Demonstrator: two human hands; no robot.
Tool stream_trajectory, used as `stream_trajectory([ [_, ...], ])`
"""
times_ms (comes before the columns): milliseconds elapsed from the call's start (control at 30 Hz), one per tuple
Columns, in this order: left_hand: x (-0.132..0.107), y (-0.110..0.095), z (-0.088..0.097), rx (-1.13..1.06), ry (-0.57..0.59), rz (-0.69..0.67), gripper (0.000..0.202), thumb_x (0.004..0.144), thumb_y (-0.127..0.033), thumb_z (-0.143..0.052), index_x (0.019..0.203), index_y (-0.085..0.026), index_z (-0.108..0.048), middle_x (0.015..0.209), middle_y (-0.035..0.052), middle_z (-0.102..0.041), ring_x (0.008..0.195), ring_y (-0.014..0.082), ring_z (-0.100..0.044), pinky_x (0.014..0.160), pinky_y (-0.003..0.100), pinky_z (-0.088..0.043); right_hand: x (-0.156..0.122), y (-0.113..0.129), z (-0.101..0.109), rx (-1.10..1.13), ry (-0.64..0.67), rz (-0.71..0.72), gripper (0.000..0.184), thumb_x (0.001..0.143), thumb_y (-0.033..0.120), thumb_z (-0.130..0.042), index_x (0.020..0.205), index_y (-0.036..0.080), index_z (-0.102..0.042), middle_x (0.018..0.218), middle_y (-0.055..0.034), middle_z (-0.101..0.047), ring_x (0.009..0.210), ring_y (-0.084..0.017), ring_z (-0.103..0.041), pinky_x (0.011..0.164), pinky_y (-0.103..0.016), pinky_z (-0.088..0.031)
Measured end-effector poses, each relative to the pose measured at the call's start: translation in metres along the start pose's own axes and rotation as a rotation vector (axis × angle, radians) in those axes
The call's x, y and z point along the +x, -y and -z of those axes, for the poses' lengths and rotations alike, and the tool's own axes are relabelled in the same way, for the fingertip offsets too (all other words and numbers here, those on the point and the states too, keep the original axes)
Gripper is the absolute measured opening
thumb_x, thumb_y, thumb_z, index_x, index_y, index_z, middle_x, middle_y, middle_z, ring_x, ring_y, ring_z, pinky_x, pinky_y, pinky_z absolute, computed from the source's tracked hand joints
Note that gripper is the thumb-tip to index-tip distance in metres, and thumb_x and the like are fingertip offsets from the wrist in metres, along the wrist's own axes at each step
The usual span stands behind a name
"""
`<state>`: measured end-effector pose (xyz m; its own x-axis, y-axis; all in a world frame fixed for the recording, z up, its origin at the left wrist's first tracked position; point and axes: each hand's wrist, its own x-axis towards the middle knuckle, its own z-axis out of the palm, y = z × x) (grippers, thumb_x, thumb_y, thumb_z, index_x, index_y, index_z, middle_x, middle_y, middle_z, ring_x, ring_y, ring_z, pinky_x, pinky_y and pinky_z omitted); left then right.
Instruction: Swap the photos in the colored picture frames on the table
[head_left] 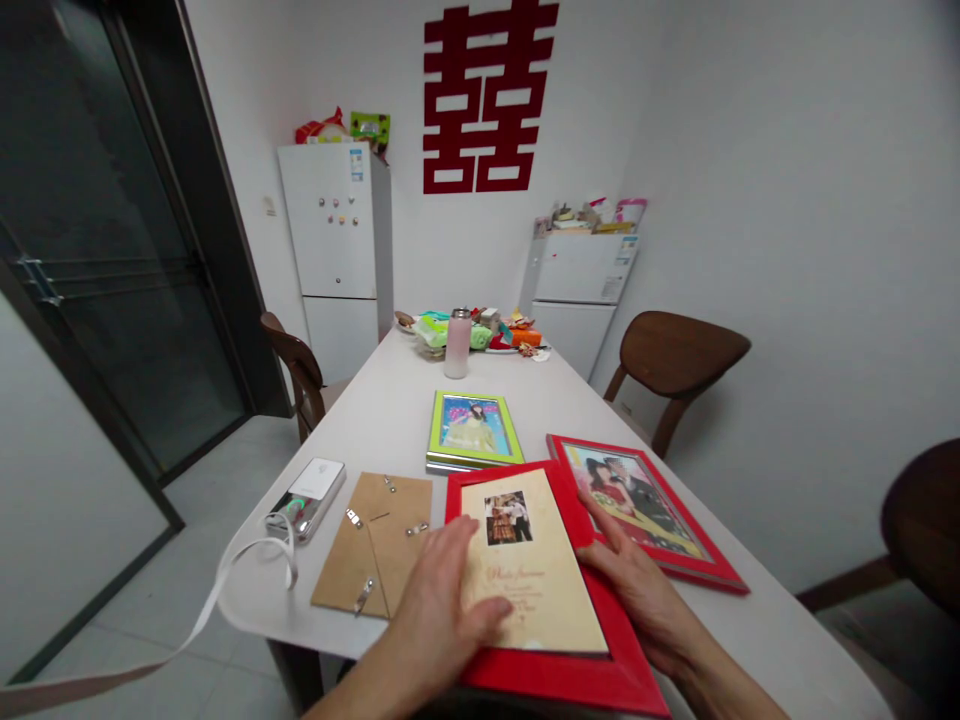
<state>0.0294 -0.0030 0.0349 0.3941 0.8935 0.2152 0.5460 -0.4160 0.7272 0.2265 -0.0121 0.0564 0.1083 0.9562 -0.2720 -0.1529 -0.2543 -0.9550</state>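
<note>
A red picture frame (634, 665) with a cream printed sheet (540, 590) in it lies in front of me, its near edge at the table's front edge. The sheet bears a small photo of people (508, 518). Across the frame's left side rests my left hand (442, 590), open, its fingers stretched and its thumb on the sheet. My right hand (626, 575) grips the frame's right edge, fingers partly hidden. To the left lies a brown backing board (397, 515) with metal clips. A second red frame (637, 500) holding a couple's picture is beside my right hand.
Beyond my hands are stacked frames, a green one (474, 428) on top. A pink bottle (458, 345) stands before a cluttered heap of packets (517, 335). At the left edge lies a phone-like device (306, 500) with a white strap (217, 590). Wooden chairs (675, 350) flank the table.
</note>
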Motion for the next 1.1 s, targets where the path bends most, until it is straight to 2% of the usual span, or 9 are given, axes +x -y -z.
stream_trajectory([
  [133,0.0,-0.032,-0.027,-0.074,0.103,-0.171,0.074,0.062,-0.03,-0.064,0.126,-0.014,-0.029,0.133,0.0117,-0.027,0.12,0.028,-0.025,0.099,0.042,-0.025,-0.004,0.009,-0.007,0.021,0.006,0.037,0.088,0.063,0.031,-0.056,0.132,0.023,-0.002,0.065,0.001,-0.063,0.05,-0.015,-0.058,0.052,-0.029,-0.046],
  [233,0.003,-0.039,-0.03,-0.022,0.052,-0.353,0.062,0.064,-0.014,-0.056,0.122,-0.012,-0.034,0.122,0.0125,-0.043,0.11,0.0255,-0.039,0.093,0.04,-0.034,-0.002,0.008,-0.006,-0.036,-0.014,0.08,0.091,0.06,0.032,-0.061,0.132,0.02,-0.007,0.054,0.0051,-0.057,0.044,-0.012,-0.052,0.046,-0.023,-0.042],
  [300,0.005,-0.038,-0.021,-0.01,-0.038,-0.424,0.06,0.062,-0.006,-0.048,0.12,-0.013,-0.035,0.112,0.0106,-0.05,0.101,0.0222,-0.045,0.089,0.037,-0.038,0.002,0.004,-0.001,-0.131,-0.047,0.114,0.089,0.059,0.033,-0.061,0.132,0.018,-0.011,0.051,0.0064,-0.054,0.043,-0.011,-0.049,0.044,-0.021,-0.039],
  [367,0.004,-0.034,-0.006,-0.037,-0.162,-0.359,0.059,0.063,-0.005,-0.044,0.12,-0.015,-0.034,0.105,0.009,-0.052,0.094,0.02,-0.048,0.084,0.034,-0.041,0.009,-0.003,0.007,-0.281,-0.109,0.149,0.083,0.06,0.034,-0.058,0.13,0.013,-0.02,0.051,0.0058,-0.052,0.045,-0.011,-0.049,0.046,-0.021,-0.039],
  [500,-0.003,-0.011,0.027,-0.13,-0.35,-0.002,0.048,0.068,-0.011,-0.043,0.115,-0.015,-0.038,0.09,0.0054,-0.055,0.079,0.0176,-0.054,0.071,0.03,-0.045,0.023,-0.02,0.024,-0.721,-0.263,0.224,0.067,0.062,0.035,-0.049,0.121,0.005,-0.038,0.051,0.0028,-0.05,0.048,-0.015,-0.05,0.048,-0.025,-0.037],
  [667,-0.018,0.039,0.037,-0.287,-0.299,0.233,0.044,0.068,-0.014,-0.042,0.112,-0.012,-0.039,0.084,0.0034,-0.056,0.076,0.0172,-0.055,0.067,0.028,-0.044,0.035,-0.035,0.033,-1.076,-0.303,0.244,0.059,0.067,0.035,-0.04,0.116,0.003,-0.044,0.074,-0.0091,-0.063,0.068,-0.022,-0.059,0.062,-0.029,-0.041],
  [800,-0.024,0.054,0.032,-0.214,-0.229,0.26,0.043,0.068,-0.013,-0.041,0.111,-0.015,-0.041,0.074,0.0003,-0.057,0.067,0.0162,-0.056,0.062,0.027,-0.044,0.039,-0.04,0.033,-1.245,-0.318,0.247,0.055,0.07,0.035,-0.037,0.115,0.003,-0.046,0.087,-0.0149,-0.063,0.082,-0.026,-0.059,0.07,-0.031,-0.041],
  [933,-0.025,0.049,0.033,-0.031,-0.198,0.208,0.044,0.068,-0.012,-0.04,0.112,-0.016,-0.041,0.088,0.0048,-0.06,0.083,0.0195,-0.056,0.075,0.031,-0.042,0.042,-0.044,0.031,-1.35,-0.326,0.258,0.052,0.072,0.033,-0.036,0.114,0.004,-0.047,0.091,-0.0164,-0.063,0.084,-0.026,-0.059,0.071,-0.031,-0.042],
  [1100,-0.025,0.055,0.031,0.208,-0.148,0.183,0.046,0.07,-0.016,-0.039,0.115,-0.006,-0.039,0.109,0.0158,-0.053,0.101,0.0236,-0.049,0.087,0.036,-0.037,0.044,-0.05,0.03,-1.43,-0.333,0.301,0.048,0.073,0.032,-0.036,0.11,0.005,-0.05,0.098,-0.017,-0.061,0.088,-0.025,-0.058,0.074,-0.031,-0.041],
])
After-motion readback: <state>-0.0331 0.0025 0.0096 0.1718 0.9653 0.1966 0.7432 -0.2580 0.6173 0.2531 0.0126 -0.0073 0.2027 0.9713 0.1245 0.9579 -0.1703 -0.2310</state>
